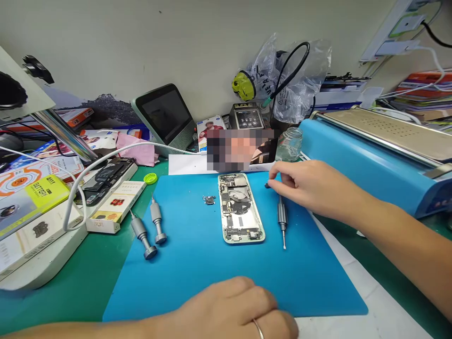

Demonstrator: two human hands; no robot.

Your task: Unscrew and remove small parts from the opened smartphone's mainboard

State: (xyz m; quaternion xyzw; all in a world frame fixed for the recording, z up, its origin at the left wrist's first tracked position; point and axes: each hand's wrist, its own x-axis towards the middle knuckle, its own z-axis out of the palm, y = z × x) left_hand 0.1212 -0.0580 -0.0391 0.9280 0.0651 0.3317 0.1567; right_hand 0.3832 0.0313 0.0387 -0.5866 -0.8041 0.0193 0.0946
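My right hand (pixel 300 186) is at the mat's upper right, thumb and fingertips closed on a small black piece (pixel 267 185) too small to name. Just below that hand lies a dark grey screwdriver (pixel 282 216), tip toward me. An opened phone (pixel 242 209) lies in the middle of the blue mat (pixel 190 278), its internal parts showing. Left of it sits a small circuit part (pixel 209 200). My left hand (pixel 240 310) rests at the near edge with fingers curled and a ring on one; whatever may be inside it is hidden.
Two grey screwdrivers (pixel 157 219) lie at the mat's left. Beyond them are boxes (pixel 116 207), a white cable (pixel 106 157) and a green cap (pixel 150 178). A propped screen (pixel 229 150), a glass jar (pixel 290 143) and a blue machine (pixel 367 160) stand behind and right.
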